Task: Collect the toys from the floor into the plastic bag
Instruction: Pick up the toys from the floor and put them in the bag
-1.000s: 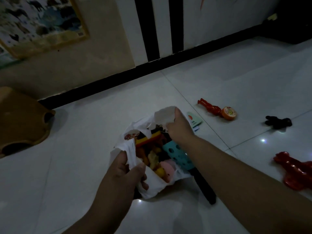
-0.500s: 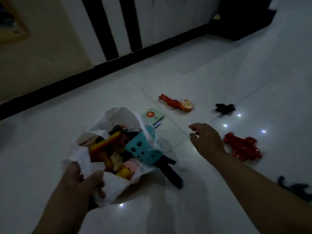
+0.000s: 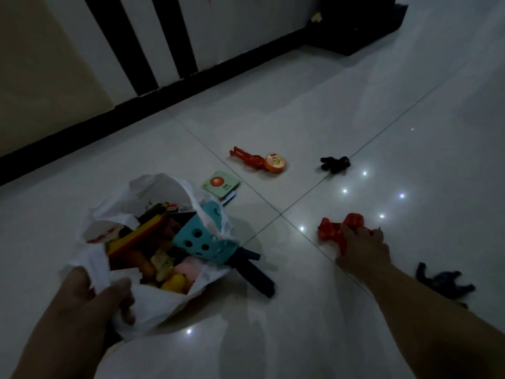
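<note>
A white plastic bag [image 3: 153, 302] lies open on the floor at the lower left, filled with several toys, among them a teal perforated piece [image 3: 202, 236] with a dark handle sticking out. My left hand [image 3: 90, 299] grips the bag's near rim. On the floor to the right, my right hand [image 3: 360, 250] closes its fingers over a red toy figure [image 3: 332, 231]. Farther off lie a red toy with an orange disc [image 3: 262, 161], a green picture card [image 3: 220, 184], a small black toy [image 3: 334, 163] and a dark blue figure [image 3: 442, 281].
The floor is glossy white tile with dark grout lines and light reflections. A black skirting board [image 3: 164, 97] runs along the wall behind. A dark object [image 3: 355, 26] stands at the back right corner.
My right hand left the bag's far rim, swung right across the floor and came down on the red toy figure. My left hand kept hold of the bag.
</note>
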`<state>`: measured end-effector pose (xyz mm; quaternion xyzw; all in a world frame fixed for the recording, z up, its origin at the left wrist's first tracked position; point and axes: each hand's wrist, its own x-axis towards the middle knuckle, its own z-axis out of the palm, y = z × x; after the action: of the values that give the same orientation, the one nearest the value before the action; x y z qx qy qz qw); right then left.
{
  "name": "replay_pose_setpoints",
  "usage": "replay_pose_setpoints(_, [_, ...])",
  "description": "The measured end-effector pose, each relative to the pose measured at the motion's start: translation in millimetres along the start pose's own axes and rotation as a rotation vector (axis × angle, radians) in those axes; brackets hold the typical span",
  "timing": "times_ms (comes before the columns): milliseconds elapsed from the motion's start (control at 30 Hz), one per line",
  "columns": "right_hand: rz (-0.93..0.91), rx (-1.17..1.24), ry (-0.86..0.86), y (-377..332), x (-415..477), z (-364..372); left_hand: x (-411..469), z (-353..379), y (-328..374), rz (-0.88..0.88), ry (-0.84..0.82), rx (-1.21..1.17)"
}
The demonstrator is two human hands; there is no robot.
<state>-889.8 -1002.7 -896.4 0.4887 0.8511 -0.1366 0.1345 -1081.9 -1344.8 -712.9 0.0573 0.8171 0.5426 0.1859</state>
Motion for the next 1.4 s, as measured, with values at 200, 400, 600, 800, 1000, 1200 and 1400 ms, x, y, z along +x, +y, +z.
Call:
replay_pose_setpoints(200, [-0.258, -0.130, 0.072, -45, -18, 20, -3, -1, 0, -0.097, -0.066, -0.104])
replay_pose_setpoints(400, [-0.423, -0.120, 0.069, -60, -34, 28, -5, 2, 5, -0.080, -0.050, -0.126])
replay_pose_setpoints(600, [-0.552, 0.111, 0.169, -60, -55, 13, -4, -1, 6, -0.058, -0.032, -0.124])
replay_pose_setpoints(800, [-0.926, 0.495, 0.514, -139, -110, -74, -13, -6, 9, -0.068, -0.039, -0.144])
replay_pose_setpoints(1000, [-1.287, 0.094, 0.156, -243, -138, -120, -20, -16, -1, -0.056, 0.001, -0.128])
replay_pose_setpoints(1200, [-1.263, -0.260, 0.235, -312, -115, -80, -21, -28, -5, -0.049, 0.018, -0.123])
replay_pose_setpoints(1400, [-1.238, -0.035, 0.299, -311, -104, -52, -17, -34, -2, -0.049, 0.011, -0.099])
